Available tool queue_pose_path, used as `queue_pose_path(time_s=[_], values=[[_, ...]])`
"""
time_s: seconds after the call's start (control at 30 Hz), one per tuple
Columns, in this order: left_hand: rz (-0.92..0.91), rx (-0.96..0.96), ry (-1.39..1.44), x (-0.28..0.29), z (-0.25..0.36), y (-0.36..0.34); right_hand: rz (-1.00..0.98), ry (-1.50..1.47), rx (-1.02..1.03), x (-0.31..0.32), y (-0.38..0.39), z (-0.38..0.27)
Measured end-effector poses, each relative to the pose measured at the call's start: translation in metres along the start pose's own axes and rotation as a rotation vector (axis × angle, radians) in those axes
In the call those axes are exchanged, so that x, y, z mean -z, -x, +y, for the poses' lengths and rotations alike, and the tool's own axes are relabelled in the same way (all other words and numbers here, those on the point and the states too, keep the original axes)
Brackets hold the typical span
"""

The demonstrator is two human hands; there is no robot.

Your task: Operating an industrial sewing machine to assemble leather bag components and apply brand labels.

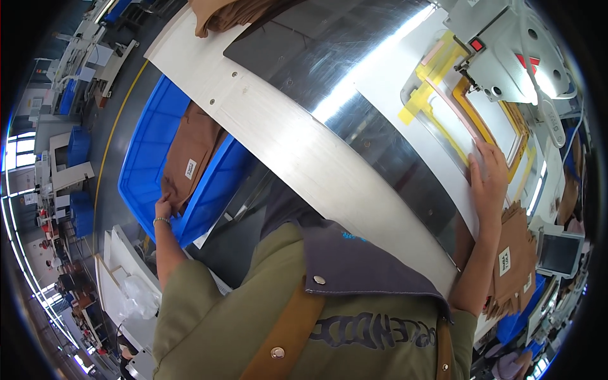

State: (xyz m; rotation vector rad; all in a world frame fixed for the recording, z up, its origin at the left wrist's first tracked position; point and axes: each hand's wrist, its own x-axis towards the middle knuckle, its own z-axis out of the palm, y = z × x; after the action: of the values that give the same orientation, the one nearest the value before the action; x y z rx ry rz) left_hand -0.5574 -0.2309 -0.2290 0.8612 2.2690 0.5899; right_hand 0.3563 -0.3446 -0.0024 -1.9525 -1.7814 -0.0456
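On the left, a blue plastic bin [142,158] holds brown fabric pieces [190,145], with a white label on the top one. My left hand [164,208] is closed on the near end of that brown fabric. At the right, my right hand [491,170] lies on the sewing machine's bed, fingers stretched and thumb apart. Its fingertips touch a clear template [437,117] edged in yellow tape, near the end of a pale pink strip [453,109]. Beside it, a yellow-edged frame [472,104] sits beneath the sewing head [513,57].
A pale tabletop edge [278,152] and a shiny metal plate [329,82] lie between my hands. More brown fabric [231,14] rests at the far edge. Labelled brown pieces [512,259] hang by my right forearm, near a grey screen [560,253].
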Motion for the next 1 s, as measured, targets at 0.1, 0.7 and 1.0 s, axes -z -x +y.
queue_pose_path(time_s=[0.1,0.7,1.0], values=[[0.233,-0.113,-0.459,-0.008,0.010,-0.012,0.005,0.048,-0.047,-0.002,0.000,0.000],[-1.023,-1.632,0.197,-0.265,0.522,0.365,0.198,-0.276,-0.115,-0.017,-0.004,0.005],[-0.783,-2.219,0.110,-0.379,0.537,0.443,0.192,-0.031,-0.027,-0.010,-0.005,0.013]])
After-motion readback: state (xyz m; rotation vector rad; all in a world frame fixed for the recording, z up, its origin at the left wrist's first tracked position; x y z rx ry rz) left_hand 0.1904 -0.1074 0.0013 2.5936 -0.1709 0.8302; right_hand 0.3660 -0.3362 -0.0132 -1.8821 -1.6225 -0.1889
